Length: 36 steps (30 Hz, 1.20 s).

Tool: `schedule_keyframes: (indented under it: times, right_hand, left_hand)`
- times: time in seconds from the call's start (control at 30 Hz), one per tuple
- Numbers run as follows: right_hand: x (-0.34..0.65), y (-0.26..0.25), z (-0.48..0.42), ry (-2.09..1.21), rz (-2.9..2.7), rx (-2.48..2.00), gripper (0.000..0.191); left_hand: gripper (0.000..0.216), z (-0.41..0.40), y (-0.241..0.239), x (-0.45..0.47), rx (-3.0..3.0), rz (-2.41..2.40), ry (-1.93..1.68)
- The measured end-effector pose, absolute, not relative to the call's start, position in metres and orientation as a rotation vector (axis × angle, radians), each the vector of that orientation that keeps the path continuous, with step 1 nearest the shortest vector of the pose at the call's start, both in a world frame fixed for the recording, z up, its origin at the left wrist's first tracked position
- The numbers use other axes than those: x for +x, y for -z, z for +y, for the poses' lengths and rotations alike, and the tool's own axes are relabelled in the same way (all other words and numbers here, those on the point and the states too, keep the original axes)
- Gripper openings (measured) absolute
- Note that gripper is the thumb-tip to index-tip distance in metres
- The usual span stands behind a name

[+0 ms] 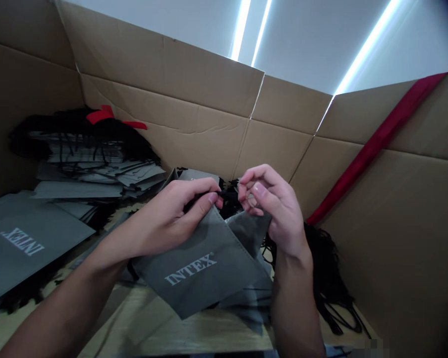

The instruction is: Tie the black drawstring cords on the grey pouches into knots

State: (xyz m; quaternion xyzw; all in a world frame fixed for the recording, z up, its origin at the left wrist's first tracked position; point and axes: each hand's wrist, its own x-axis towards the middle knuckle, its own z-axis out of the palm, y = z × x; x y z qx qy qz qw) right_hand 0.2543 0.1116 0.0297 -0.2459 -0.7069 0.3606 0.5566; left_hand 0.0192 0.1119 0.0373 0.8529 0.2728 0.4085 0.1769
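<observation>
A grey fabric pouch (201, 268) printed with white "INTEX" lettering hangs in front of me over a wooden tabletop (194, 333). My left hand (171, 219) pinches the pouch's top edge, thumb and fingers closed on the fabric and a black drawstring (228, 195). My right hand (272, 209) is closed too, its fingertips pinching the other end of that black drawstring at the pouch's opening. The two hands nearly touch.
Tall cardboard walls (194, 114) enclose the workspace. A stack of grey pouches with black cords (93, 164) lies at the back left, another flat INTEX pouch (22, 243) at the left. Loose black cords (328, 278) pile at the right. A red strip (377, 144) runs along the right wall.
</observation>
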Motion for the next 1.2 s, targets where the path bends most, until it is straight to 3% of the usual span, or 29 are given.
schedule_keyframes:
  times: [0.47, 0.9, 1.2]
  right_hand:
    - [0.233, -0.023, 0.111, -0.584, -1.759, -0.613, 0.028]
    - [0.235, -0.021, 0.123, -1.018, -1.66, -0.38, 0.039]
    - [0.221, -0.018, 0.125, -1.415, -1.476, -0.259, 0.047]
  left_hand:
    - [0.025, 0.107, -0.026, 0.027, 2.597, 0.681, -1.266]
    - [0.025, 0.104, -0.022, 0.036, 2.67, 0.458, -1.463]
    - [0.024, 0.106, -0.022, 0.033, 2.537, 0.289, -1.393]
